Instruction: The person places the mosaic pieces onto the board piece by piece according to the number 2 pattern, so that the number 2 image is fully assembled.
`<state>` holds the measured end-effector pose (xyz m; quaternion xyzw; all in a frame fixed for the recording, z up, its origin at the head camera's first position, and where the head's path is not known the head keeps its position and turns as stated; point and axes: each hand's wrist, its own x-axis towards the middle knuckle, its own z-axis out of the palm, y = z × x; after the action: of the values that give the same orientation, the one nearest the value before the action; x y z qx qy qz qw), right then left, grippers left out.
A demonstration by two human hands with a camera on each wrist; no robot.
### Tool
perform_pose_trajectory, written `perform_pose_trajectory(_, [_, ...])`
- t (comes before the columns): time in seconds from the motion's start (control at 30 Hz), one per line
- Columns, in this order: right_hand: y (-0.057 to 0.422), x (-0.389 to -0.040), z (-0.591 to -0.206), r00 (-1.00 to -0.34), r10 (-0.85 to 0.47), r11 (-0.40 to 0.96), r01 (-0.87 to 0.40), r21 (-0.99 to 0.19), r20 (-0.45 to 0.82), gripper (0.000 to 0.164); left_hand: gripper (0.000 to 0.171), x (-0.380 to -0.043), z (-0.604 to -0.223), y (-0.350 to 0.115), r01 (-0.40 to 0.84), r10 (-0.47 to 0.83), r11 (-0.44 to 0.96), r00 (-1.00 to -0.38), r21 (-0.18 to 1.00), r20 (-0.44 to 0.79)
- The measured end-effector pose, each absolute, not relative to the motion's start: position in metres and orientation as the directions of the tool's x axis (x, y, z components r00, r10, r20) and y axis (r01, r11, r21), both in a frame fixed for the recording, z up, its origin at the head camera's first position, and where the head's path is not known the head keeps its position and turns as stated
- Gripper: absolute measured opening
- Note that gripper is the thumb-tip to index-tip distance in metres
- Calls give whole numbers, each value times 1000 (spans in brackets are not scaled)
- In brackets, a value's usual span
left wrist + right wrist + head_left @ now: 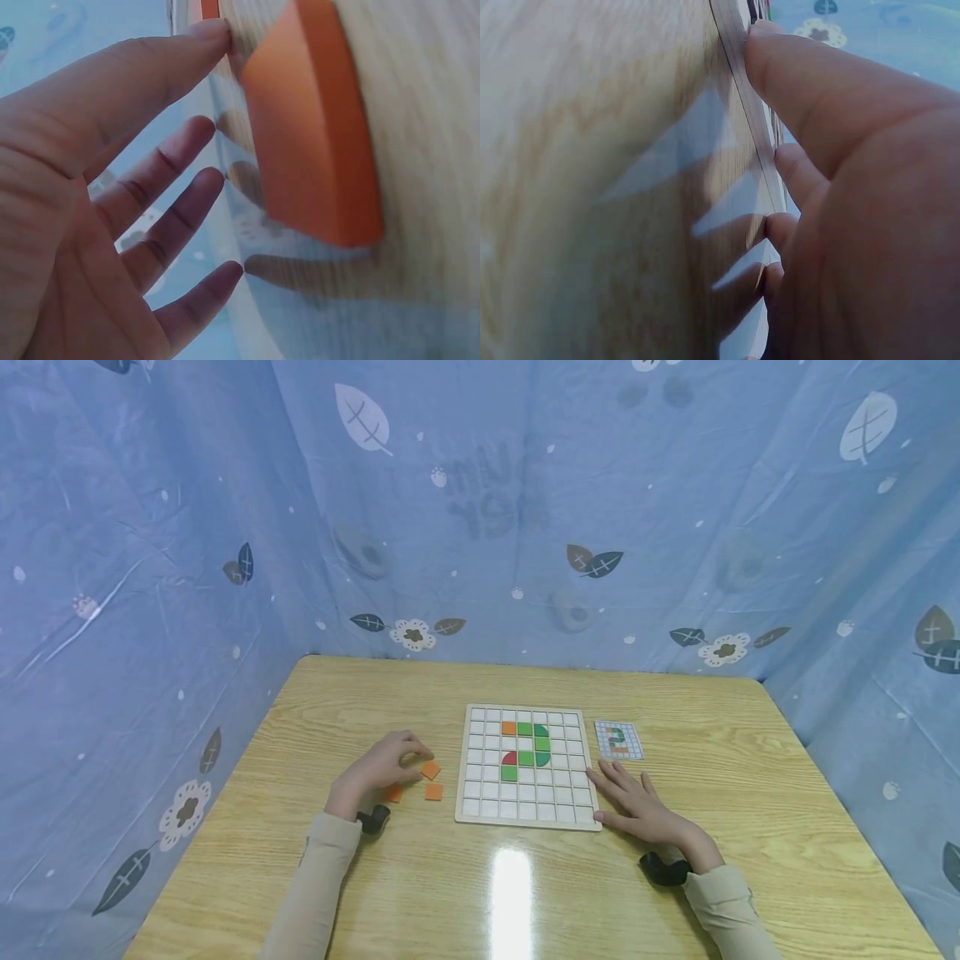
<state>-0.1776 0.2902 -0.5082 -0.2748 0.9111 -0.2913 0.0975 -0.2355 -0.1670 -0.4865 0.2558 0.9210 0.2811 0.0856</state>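
On the table, a wooden grid board (pixel 487 809) bears an orange square (pixel 509 727), several green pieces (pixel 525 728) and a red quarter-round (pixel 510 759). Left of it lie loose orange square tiles: one (pixel 431 769) at the thumb and index tips of my left hand (pixel 382 764), another (pixel 433 792) closer to me, and a third (pixel 393 793) partly covered by that hand. The left wrist view shows a tile (pixel 300 135) large beneath the palm, the other fingers extended. My right hand (pixel 641 806) lies spread, fingertips at the board's right edge.
A small pattern card (pixel 618 740) with a coloured figure on a grid lies right of the board. Blue printed curtain (pixel 480 527) hangs behind and along both sides of the wooden table (pixel 420 893). Light glares off the tabletop in front.
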Motion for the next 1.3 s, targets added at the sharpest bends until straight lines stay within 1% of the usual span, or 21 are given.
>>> perform_pose_trajectory(0.17, [290, -177, -508, -830, -557, 681, -442, -583, -21, 68, 28, -235, -487, -167, 433, 531, 685, -847, 585, 5])
perform_pose_trajectory(0.33, [290, -177, -508, -828, -561, 672, -442, -594, -19, 68, 26, -235, -487, -167, 421, 518, 685, -856, 594, 9])
perform_pose_trajectory(0.7, [291, -177, -510, -824, -567, 659, -447, -605, -8, 67, 23, -235, -486, -166, 393, 473, 736, -881, 551, -3])
perform_pose_trajectory(0.9, [291, -177, -510, -825, -564, 666, -450, -594, -7, 67, 23, -235, -486, -162, 424, 488, 730, -873, 536, 27])
perform_pose_trajectory(1.1, [291, -176, -510, -829, -559, 673, -447, -589, -10, 68, 24, -236, -484, -154, 483, 524, 702, -848, 523, 79])
perform_pose_trajectory(1.3, [292, -176, -509, -826, -564, 665, -445, -600, -13, 67, 26, -237, -486, -146, 501, 533, 695, -841, 516, 99])
